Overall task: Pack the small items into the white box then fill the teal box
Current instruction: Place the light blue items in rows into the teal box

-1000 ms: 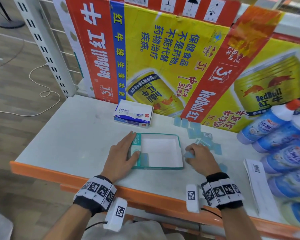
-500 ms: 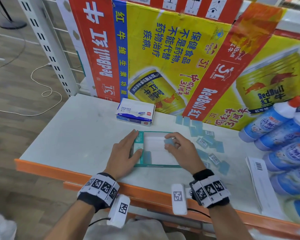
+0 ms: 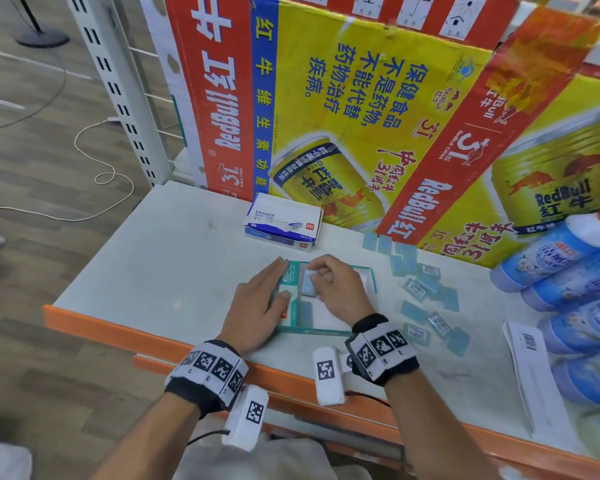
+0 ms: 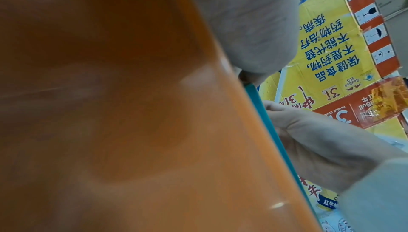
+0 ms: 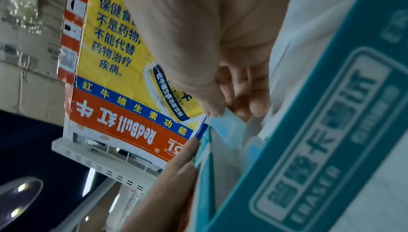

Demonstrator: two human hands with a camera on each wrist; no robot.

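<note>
**Teal box: eraser at its left wall**

Teal box (image 3: 370, 276) sits open at table (image 3: 160, 258) centre. Right hand (image 3: 336, 289) pinches a blue eraser (image 3: 308, 284) inside, at 9 o'clock. Left hand (image 3: 260, 299) lies flat, fingers straight, on the left flap. Loose erasers (image 3: 426, 289) lie at 3 o'clock.

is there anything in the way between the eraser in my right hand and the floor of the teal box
Nothing visible blocks it. The right hand pinches a pale blue eraser just over the open teal box, near its left wall. The left hand rests outside on that wall. Another eraser lies nearer you, clear of the spot.
</note>
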